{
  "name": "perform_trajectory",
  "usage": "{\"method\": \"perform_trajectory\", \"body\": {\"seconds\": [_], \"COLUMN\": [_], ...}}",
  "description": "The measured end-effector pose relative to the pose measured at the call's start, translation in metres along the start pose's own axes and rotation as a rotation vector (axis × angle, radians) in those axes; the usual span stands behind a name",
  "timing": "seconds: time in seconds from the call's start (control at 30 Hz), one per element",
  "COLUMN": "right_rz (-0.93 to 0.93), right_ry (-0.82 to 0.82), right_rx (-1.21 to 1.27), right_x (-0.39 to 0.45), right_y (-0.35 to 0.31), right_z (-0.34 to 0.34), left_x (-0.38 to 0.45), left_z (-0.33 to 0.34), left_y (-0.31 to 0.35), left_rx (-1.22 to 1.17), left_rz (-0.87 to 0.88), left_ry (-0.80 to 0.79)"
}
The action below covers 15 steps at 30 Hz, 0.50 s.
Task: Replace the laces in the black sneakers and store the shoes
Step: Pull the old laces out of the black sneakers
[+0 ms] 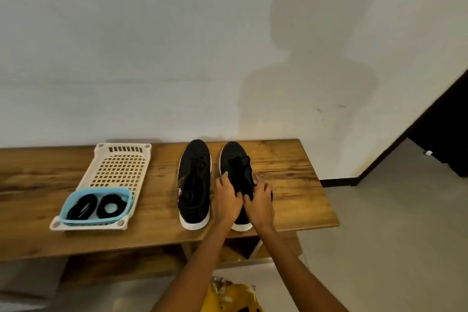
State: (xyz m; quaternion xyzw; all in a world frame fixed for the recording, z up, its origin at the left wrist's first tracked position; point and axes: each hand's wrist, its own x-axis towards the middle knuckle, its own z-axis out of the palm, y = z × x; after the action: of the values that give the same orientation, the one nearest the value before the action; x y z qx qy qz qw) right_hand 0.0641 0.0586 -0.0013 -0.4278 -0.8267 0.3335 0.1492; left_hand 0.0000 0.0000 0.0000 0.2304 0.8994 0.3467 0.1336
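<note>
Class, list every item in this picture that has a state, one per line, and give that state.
Left black knit sneaker with white sole: upright on the wooden table, laced, untouched.
Right black knit sneaker: upright, held by both hands.
Left hand: grip on the right sneaker.
Right hand: grip on the right sneaker.
Small blue plastic basket: holds two coiled black laces, sits on the tray.
Cream perforated plastic tray: flat on the table.

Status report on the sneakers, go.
Left hand and right hand both gripping the right-side sneaker on the table. Other sneaker untouched. Spare laces in blue basket. Nothing blocking.
</note>
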Motion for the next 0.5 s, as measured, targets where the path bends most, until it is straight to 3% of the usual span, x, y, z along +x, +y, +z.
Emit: {"method": "perform_trajectory", "body": {"seconds": [0.2,0.33,0.5], "right_rz": [0.122,0.123,0.143], "right_ry": [-0.066,-0.037,-0.024], "right_rx": [0.069,0.144,0.188], "right_x": [0.007,-0.03,-0.085], "right_y": [0.015,0.024,0.038], "right_z": [0.005,-0.006,-0.017], "left_x": [0.003,-0.037,-0.093], "left_z": [0.011,0.011,0.004], "left_y": [-0.005,-0.006,-0.009], "left_rx": [-0.088,-0.191,-0.131], "left_rz": [-0.105,-0.12,-0.087], "left_ry": [0.007,0.048,0.048]}}
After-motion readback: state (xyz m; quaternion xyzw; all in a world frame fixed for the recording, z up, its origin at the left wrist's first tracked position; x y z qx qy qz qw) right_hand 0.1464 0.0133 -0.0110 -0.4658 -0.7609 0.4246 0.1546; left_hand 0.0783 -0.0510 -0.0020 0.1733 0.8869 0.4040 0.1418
